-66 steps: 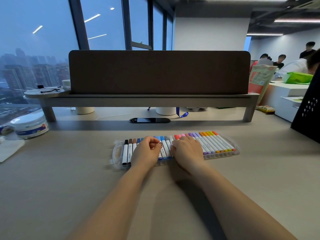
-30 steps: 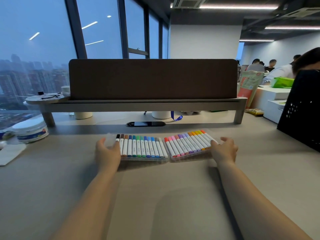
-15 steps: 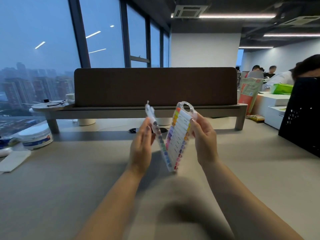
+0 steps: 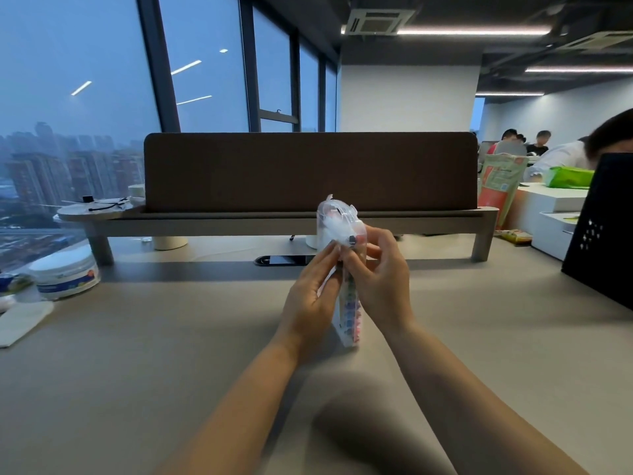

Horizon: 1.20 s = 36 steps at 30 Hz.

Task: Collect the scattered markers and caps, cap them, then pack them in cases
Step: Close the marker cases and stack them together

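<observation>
A clear plastic marker case [image 4: 347, 313], folded nearly closed with its two halves together, is held upright above the desk. Coloured marker ends show along its lower edge, and its clear carry handle [image 4: 334, 214] sticks up at the top. My left hand [image 4: 313, 299] presses against the case's left side. My right hand [image 4: 380, 286] grips its right side, fingers near the clasp at the top. Most of the markers are hidden between the halves and behind my fingers.
A grey desk [image 4: 171, 354] spreads below. Behind stand a brown divider panel [image 4: 308, 169] on a shelf, a white tub [image 4: 65, 272] at the left, a dark perforated object [image 4: 603, 228] at the right, and a black cable port [image 4: 281, 260]. People sit at the far right.
The case lay open flat on the desk a second ago. Both hands lifted it, swung the halves together, and now hold it upright and nearly closed.
</observation>
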Tool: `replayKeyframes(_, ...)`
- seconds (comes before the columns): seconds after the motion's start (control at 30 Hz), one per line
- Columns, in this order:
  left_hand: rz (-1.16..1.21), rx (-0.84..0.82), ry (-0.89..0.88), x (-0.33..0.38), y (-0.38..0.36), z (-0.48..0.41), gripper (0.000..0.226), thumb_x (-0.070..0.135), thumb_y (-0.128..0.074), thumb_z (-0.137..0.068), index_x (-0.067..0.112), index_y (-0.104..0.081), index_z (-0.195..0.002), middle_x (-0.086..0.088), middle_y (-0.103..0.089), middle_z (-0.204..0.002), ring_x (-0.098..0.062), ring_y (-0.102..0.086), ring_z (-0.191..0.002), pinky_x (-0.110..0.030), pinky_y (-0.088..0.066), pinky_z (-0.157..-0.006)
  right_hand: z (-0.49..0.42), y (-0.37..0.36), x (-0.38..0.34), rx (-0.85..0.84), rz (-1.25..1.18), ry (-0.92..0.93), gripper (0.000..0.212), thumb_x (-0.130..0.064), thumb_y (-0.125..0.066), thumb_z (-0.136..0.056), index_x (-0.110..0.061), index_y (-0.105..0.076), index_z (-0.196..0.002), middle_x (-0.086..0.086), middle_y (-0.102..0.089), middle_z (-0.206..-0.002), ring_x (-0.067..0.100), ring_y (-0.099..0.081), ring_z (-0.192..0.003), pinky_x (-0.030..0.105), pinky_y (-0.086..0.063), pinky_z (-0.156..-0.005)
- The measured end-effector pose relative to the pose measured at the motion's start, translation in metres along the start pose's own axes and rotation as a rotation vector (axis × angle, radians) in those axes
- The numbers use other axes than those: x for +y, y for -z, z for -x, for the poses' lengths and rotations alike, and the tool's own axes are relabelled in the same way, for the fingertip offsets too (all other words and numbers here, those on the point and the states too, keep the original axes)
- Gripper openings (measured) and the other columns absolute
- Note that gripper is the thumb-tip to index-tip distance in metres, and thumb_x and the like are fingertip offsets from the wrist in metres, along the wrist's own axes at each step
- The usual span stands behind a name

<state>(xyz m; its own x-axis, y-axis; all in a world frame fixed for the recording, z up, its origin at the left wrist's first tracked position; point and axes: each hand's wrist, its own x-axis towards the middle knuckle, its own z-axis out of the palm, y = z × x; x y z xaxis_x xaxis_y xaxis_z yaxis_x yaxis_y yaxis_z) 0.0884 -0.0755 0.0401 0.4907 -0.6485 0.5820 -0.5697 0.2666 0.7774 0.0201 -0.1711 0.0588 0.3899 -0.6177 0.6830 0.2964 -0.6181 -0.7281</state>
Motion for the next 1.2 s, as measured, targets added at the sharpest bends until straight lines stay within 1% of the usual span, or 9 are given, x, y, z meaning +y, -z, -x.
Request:
replayKeyframes(0.1, -0.162, 0.07, -0.114, -0.008, 0.006, -0.005, 0.031, 0.023, -0.05, -0.096, 0.028, -0.055, -0.126, 0.012, -0.05, -0.13, 0.01, -0.044, -0.119, -0.006, -0.041, -0.091, -0.004, 0.003, 0.001, -0.016, -0.045, 0.018, 0.02, -0.013, -0.06, -0.091, -0.018, -0.055, -0.109, -0.001, -0.064, -0.095, 0.014, -0.066, -0.086, 0.027, -0.058, -0.071)
replayKeyframes(0.2, -0.319, 0.233, -0.184, -0.019, 0.02, -0.015, 0.034, 0.027, -0.056, -0.089, 0.019, -0.056, -0.123, 0.001, -0.05, -0.125, -0.007, -0.049, -0.116, -0.028, -0.047, -0.098, -0.007, 0.002, 0.005, -0.055, -0.135, 0.001, 0.027, -0.002, -0.053, -0.091, -0.016, -0.053, -0.114, -0.002, -0.062, -0.099, 0.007, -0.063, -0.09, 0.022, -0.054, -0.074)
replayKeyframes(0.37, -0.459, 0.397, -0.135, -0.01, 0.048, -0.028, 0.055, 0.044, -0.051, -0.089, 0.022, -0.041, -0.138, -0.007, -0.035, -0.143, -0.017, -0.03, -0.134, -0.011, -0.022, -0.104, -0.005, -0.001, 0.008, -0.076, -0.262, 0.028, 0.036, -0.019, -0.045, -0.091, -0.027, -0.037, -0.126, 0.014, -0.059, -0.107, 0.029, -0.062, -0.095, 0.049, -0.055, -0.081)
replayKeyframes(0.47, -0.386, 0.33, -0.097, -0.004, 0.058, -0.032, 0.053, 0.042, -0.05, -0.093, 0.032, -0.032, -0.142, 0.005, -0.027, -0.149, -0.013, -0.027, -0.137, -0.031, -0.029, -0.109, -0.002, -0.001, 0.007, -0.044, -0.294, 0.065, 0.033, -0.026, -0.043, -0.092, -0.039, -0.034, -0.121, 0.02, -0.054, -0.104, 0.042, -0.057, -0.088, 0.061, -0.052, -0.076)
replayKeyframes(0.53, -0.292, 0.241, -0.092, -0.001, 0.06, -0.033, 0.049, 0.045, -0.044, -0.094, 0.041, -0.03, -0.14, 0.012, -0.032, -0.144, -0.009, -0.036, -0.131, -0.04, -0.042, -0.105, -0.002, -0.001, 0.007, -0.052, -0.283, 0.113, 0.033, -0.032, -0.04, -0.092, -0.048, -0.036, -0.121, 0.007, -0.056, -0.108, 0.048, -0.054, -0.091, 0.064, -0.05, -0.071)
replayKeyframes(0.63, -0.314, 0.234, -0.133, 0.002, 0.057, -0.031, 0.041, 0.042, -0.037, -0.096, 0.041, -0.037, -0.137, 0.014, -0.035, -0.128, 0.008, -0.041, -0.113, -0.029, -0.046, -0.097, 0.0, 0.0, 0.001, -0.087, -0.291, 0.115, 0.037, -0.032, -0.04, -0.087, -0.056, -0.046, -0.116, -0.023, -0.055, -0.112, 0.04, -0.053, -0.096, 0.062, -0.051, -0.078)
replayKeyframes(0.8, -0.397, 0.305, -0.246, 0.002, 0.054, -0.028, 0.041, 0.04, -0.038, -0.095, 0.025, -0.044, -0.133, 0.011, -0.038, -0.121, 0.024, -0.038, -0.105, 0.004, -0.038, -0.077, -0.001, -0.002, 0.002, -0.051, -0.144, 0.152, 0.03, -0.039, -0.047, -0.09, -0.057, -0.044, -0.114, -0.032, -0.055, -0.098, 0.03, -0.057, -0.082, 0.06, -0.051, -0.079)
replayKeyframes(0.93, -0.437, 0.362, -0.31, -0.001, 0.051, -0.028, 0.041, 0.037, -0.04, -0.096, 0.018, -0.048, -0.132, 0.007, -0.042, -0.114, 0.018, -0.043, -0.102, 0.003, -0.039, -0.079, -0.007, -0.005, 0.007, 0.013, -0.023, 0.193, 0.026, -0.058, -0.045, -0.091, -0.053, -0.04, -0.115, -0.035, -0.046, -0.117, 0.012, -0.059, -0.096, 0.058, -0.051, -0.084)
replayKeyframes(1.2, -0.391, 0.408, -0.319, -0.001, 0.047, -0.028, 0.034, 0.03, -0.045, -0.096, 0.013, -0.052, -0.125, 0.003, -0.044, -0.114, 0.002, -0.05, -0.096, 0.001, -0.041, -0.079, -0.008, -0.006, 0.002, 0.054, 0.003, 0.166, 0.02, -0.059, -0.046, -0.089, -0.059, -0.039, -0.108, -0.027, -0.05, -0.11, 0.023, -0.058, -0.098, 0.054, -0.052, -0.079)
